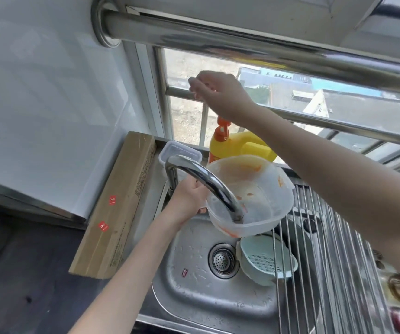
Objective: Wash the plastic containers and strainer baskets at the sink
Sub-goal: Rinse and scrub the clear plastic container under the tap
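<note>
My left hand (190, 196) grips the left rim of a translucent plastic bowl (261, 201) smeared with orange residue and holds it tilted over the sink (194, 297), with the faucet spout (208, 179) reaching into it. No water stream shows. A pale green strainer basket (264, 261) lies in the basin by the drain (223, 260), partly under the rack. A clear rectangular container (182, 151) stands behind the faucet. My right hand (218, 92) is raised at the window bar above the detergent pump, fingers curled downward; what they touch is hidden.
A yellow detergent bottle (240, 145) with an orange pump stands on the sill. A roll-up steel rack (338, 249) covers the sink's right side. A long cardboard box (119, 203) leans along the left edge. A thick steel rail (242, 44) crosses overhead.
</note>
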{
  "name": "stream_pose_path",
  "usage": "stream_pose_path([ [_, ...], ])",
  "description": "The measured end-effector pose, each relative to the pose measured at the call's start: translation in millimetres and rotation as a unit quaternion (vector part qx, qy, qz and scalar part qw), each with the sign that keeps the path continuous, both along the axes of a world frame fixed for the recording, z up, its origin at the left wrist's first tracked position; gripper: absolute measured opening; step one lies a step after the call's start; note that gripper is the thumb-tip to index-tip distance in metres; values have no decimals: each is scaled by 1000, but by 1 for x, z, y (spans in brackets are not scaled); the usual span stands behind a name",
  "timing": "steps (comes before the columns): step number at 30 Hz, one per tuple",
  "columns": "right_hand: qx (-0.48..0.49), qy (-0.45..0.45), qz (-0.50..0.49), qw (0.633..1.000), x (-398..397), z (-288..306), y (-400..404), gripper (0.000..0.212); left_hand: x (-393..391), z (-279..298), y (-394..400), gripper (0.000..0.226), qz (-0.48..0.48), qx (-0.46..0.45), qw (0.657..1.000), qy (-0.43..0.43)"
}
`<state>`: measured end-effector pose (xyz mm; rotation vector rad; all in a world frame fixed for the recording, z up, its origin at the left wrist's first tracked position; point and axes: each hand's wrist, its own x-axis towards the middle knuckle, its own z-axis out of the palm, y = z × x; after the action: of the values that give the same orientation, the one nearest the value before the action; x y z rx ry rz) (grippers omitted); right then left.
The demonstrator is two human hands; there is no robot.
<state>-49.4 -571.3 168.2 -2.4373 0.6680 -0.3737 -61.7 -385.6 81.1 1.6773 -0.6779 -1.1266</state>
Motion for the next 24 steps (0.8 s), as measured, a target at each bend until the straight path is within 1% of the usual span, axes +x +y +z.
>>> stream_pose_path([
  [2,57,-96,2,994,-25,8,12,35,-3,-6,9,23,-21,40,999,2],
  [4,142,-141,4,980,-57,8,26,25,-10,-14,22,32,-31,69,997,10],
  [5,198,-137,-4,971,-74,4,33,24,-14,-20,30,31,-33,80,996,7],
  [6,249,-120,-20,961,-91,-5,38,25,-17,-25,39,26,-33,80,996,-3],
  [7,290,-92,-41,952,-105,-16,42,26,-21,-30,47,15,-26,81,996,-17],
  [8,307,-60,-58,948,-117,-29,45,26,-23,-34,56,5,-19,83,996,-36],
  [10,300,16,-49,953,-132,-58,52,20,-25,-43,69,24,-12,96,993,-68],
  [12,294,71,-9,953,-137,-84,58,17,-27,-50,78,29,-10,98,991,-86],
  [15,329,79,56,939,-129,-113,67,32,-29,-56,87,29,-3,98,992,-83],
  [17,324,89,96,937,-118,-127,73,37,-29,-58,90,28,7,92,992,-81],
  [18,321,103,106,935,-111,-136,74,35,-29,-59,91,29,12,88,993,-84],
  [20,345,141,72,925,-96,-141,77,30,-30,-61,92,29,18,87,991,-98],
  [22,336,162,56,926,-90,-147,73,28,-32,-63,92,29,17,87,990,-111],
  [23,328,165,75,927,-88,-147,71,27,-32,-63,92,30,14,88,989,-115],
  [24,300,160,100,935,-90,-148,69,28,-33,-65,92,30,12,88,989,-118],
])
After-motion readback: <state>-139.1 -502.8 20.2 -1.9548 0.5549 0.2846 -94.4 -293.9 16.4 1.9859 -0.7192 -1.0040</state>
